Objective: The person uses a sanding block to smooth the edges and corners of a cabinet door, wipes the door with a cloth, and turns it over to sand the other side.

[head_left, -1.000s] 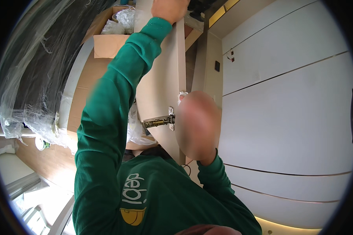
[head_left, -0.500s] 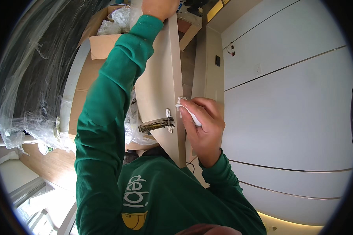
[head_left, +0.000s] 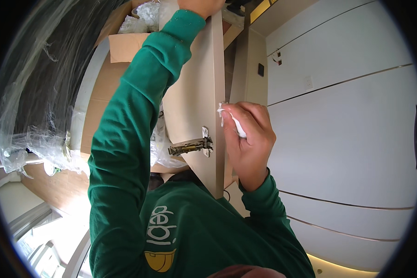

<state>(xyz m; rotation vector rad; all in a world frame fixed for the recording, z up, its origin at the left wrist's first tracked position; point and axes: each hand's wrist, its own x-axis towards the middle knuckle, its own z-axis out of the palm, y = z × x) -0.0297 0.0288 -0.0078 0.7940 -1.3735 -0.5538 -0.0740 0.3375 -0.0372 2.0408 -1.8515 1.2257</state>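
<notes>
Closest in, a green sweatshirt [head_left: 190, 236] fills the bottom of the view. Just above it, the right hand [head_left: 248, 139] has its fingers curled tight around a small white cloth [head_left: 230, 119], pressing it against the edge of a beige cabinet door panel [head_left: 194, 99]. 1 metal hinge [head_left: 192, 146] sits on the panel just left of that hand. Up at the top, the left hand [head_left: 201, 5] grips the panel's far end. Beyond: a cardboard box [head_left: 125, 46] and clear plastic wrap [head_left: 37, 92].
</notes>
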